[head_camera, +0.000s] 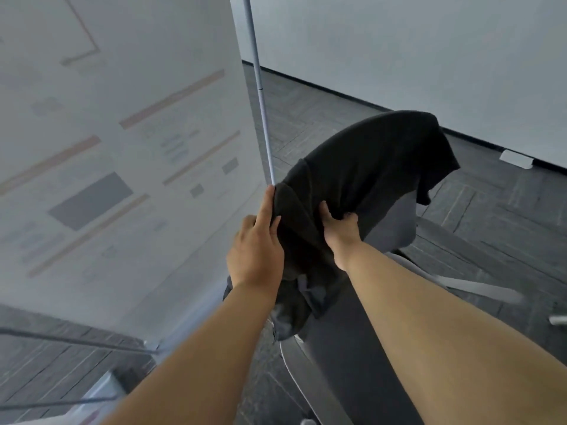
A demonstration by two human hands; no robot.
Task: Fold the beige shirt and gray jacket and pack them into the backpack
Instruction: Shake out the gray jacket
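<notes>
A dark gray jacket (368, 167) hangs draped over the backrest of an office chair (395, 222) in the middle of the view. My left hand (257, 243) pinches the jacket's left edge, index finger stretched upward along the fabric. My right hand (342, 223) grips a fold of the jacket a little to the right, fingers tucked into the cloth. Part of the jacket bunches and hangs below my hands. The beige shirt and the backpack are out of sight.
A white poster banner (122, 148) on a thin metal pole (260, 96) stands close on the left, touching the jacket's edge. Dark carpet tiles (506, 210) cover the floor, with white walls behind. The chair's seat and light frame (294, 363) lie below my arms.
</notes>
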